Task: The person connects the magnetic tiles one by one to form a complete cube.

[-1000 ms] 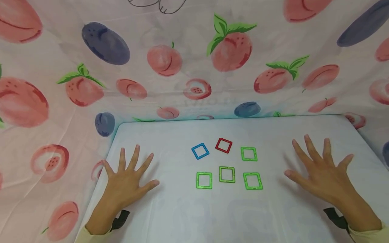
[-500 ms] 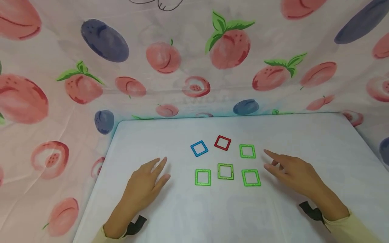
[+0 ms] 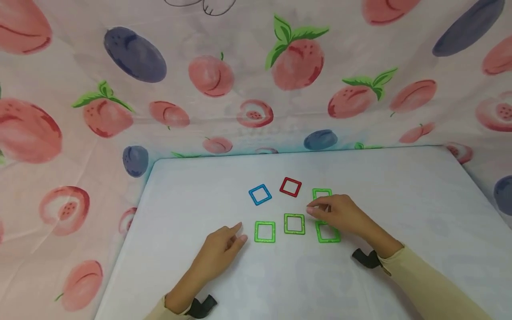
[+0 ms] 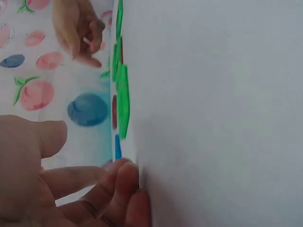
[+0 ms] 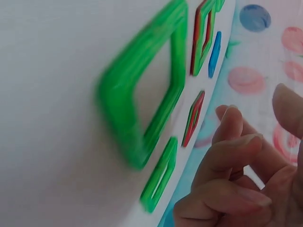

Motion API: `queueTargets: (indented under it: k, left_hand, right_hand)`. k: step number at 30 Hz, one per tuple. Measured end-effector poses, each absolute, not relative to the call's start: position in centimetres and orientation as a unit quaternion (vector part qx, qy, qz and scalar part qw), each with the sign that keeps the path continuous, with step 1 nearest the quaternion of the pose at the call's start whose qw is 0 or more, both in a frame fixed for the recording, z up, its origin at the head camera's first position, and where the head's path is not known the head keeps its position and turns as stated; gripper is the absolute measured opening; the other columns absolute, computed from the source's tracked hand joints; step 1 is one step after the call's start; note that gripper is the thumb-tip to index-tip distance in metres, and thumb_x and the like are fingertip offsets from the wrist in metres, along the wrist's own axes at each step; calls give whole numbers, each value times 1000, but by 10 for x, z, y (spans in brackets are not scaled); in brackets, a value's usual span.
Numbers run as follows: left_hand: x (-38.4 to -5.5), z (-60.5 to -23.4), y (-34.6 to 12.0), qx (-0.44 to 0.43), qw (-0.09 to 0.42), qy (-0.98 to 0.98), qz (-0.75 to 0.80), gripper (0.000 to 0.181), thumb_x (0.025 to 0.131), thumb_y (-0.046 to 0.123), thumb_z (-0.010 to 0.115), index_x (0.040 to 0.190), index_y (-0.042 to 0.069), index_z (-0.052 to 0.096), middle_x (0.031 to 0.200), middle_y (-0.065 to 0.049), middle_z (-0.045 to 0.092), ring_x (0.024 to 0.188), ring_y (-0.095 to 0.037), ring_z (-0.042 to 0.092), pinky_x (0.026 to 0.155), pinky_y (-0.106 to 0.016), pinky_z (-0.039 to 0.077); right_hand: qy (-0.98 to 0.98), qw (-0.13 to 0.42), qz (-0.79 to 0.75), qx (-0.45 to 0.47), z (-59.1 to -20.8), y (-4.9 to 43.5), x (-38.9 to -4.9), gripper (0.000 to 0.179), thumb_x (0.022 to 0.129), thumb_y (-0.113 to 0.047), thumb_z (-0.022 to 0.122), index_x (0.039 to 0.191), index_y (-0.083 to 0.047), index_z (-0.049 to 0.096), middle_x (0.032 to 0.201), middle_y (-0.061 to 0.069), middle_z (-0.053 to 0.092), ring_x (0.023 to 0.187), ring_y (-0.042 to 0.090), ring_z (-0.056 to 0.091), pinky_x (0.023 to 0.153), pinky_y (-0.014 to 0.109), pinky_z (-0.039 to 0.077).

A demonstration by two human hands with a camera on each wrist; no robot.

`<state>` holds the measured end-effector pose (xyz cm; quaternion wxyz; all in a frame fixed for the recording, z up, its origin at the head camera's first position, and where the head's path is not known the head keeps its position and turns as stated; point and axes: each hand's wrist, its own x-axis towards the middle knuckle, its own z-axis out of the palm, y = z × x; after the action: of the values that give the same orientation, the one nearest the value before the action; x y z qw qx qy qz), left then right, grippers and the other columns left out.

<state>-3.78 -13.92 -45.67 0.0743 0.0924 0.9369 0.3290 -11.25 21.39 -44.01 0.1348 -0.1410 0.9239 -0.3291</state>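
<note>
Several square, hollow magnetic building tiles lie flat on the white table. The blue tile and red tile are at the back, beside a green tile partly hidden by my right hand. In front are a left green tile, a middle one and a right green tile, whose upper part the right hand overlaps. That hand hovers with bent fingers, thumb and index apart, holding nothing; its fingertips are near the middle green tile. My left hand, also holding nothing, points its fingertips toward the left green tile.
The white table ends at the back against a hanging cloth printed with peaches and plums. The same cloth hangs at the left and right. A black strap piece sits at the left wrist, another black piece at the right.
Both hands have moved inward from the sides toward the tiles, their spread fingers drawing together and bending. The right hand now overlaps the two right green tiles. The tiles stay in place.
</note>
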Motion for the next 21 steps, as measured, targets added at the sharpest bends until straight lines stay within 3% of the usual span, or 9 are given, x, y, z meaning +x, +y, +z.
queueTargets:
  k: [5,11,21]
  left_hand:
    - [-37,-466,-126,101,86,945,299,56,100,44,64,140,5,62,76,8,51,66,-6,44,58,-21,37]
    - [-40,-467,-109,106,101,961,233,59,97,49,66,144,15,60,77,3,45,63,-12,38,52,-24,30]
    - [-54,-469,-92,131,87,966,207,51,97,49,66,143,29,60,77,1,43,60,-14,35,49,-27,28]
  right_hand:
    - [922,145,-326,-147,-446,196,-124,26,94,-46,72,105,-24,79,83,-8,65,79,13,55,68,29,45]
    - [926,166,-311,-136,-453,181,-131,24,89,-43,78,91,-20,78,78,-5,65,79,15,54,66,30,44]
    - [951,172,-242,-82,-445,162,-125,26,81,-30,87,69,-17,68,68,-3,61,70,17,54,56,30,42]
